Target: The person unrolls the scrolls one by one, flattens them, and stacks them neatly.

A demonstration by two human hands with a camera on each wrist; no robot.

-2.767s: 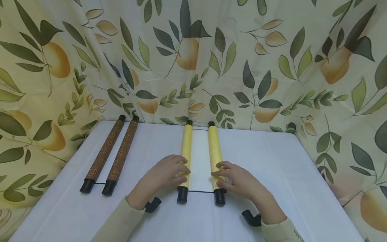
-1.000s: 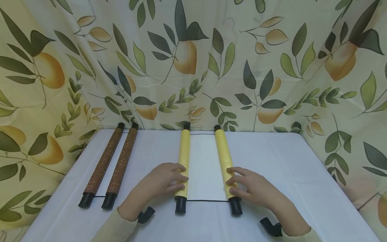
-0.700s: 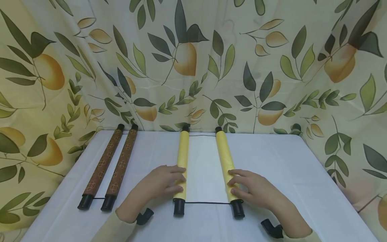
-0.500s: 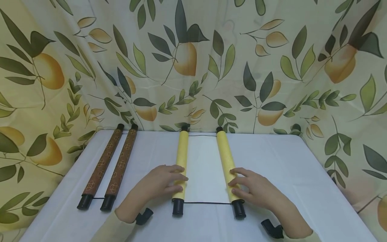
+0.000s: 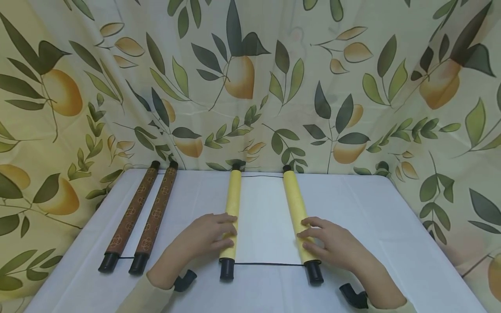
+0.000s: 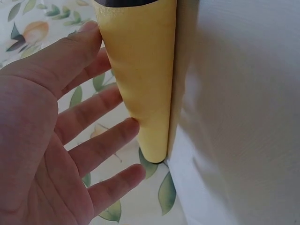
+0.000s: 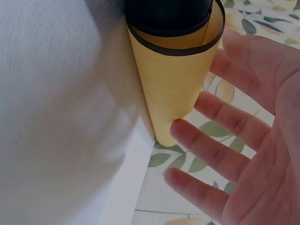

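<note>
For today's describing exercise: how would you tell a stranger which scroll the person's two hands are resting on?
Start at the white table before the leaf-print curtain. Two scrolls lie on it; take the yellow scroll near the middle, under the left hand and right hand. Unlike the patterned brown scroll, its rollers lie apart with white paper between.

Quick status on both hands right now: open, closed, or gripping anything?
Left hand: open, straight fingers resting on the left yellow paper roll of the scroll.
Right hand: open, straight fingers resting on the right yellow paper roll.
</note>
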